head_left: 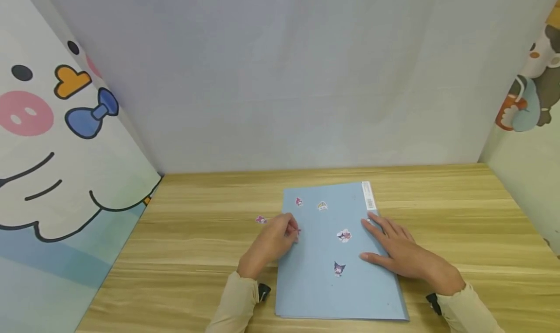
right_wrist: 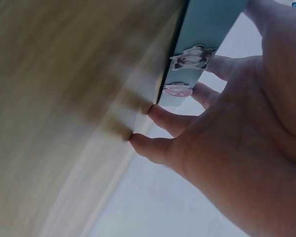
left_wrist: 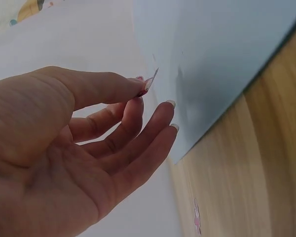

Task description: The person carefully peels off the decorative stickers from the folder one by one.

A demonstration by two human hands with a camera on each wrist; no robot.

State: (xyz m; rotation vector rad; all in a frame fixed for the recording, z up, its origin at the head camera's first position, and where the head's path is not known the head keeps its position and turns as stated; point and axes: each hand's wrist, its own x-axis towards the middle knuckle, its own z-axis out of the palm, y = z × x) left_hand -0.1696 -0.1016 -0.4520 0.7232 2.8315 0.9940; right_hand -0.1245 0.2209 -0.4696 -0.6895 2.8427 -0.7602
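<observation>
My left hand (head_left: 276,236) is over the left edge of a light blue folder (head_left: 315,294). Between its thumb and index finger it pinches a small sticker (left_wrist: 147,86), seen nearly edge-on in the left wrist view. The other fingers are loosely bent beside the folder. With fingers spread, my right hand (head_left: 395,248) rests on the folder's right edge, two fingertips touching the wood in the right wrist view. Close by its fingers, a character sticker (right_wrist: 193,58) and a pink sticker (right_wrist: 178,90) lie on the folder, mostly covered by that hand in the head view.
Several cartoon stickers, including a dark pointed-eared one (head_left: 339,269), are spread over the folder. A pink sticker (head_left: 260,219) lies on the wooden table (head_left: 188,255) left of it. A white barcode label (head_left: 369,195) marks the folder's top right. Pale cloth walls (head_left: 306,80) surround the table.
</observation>
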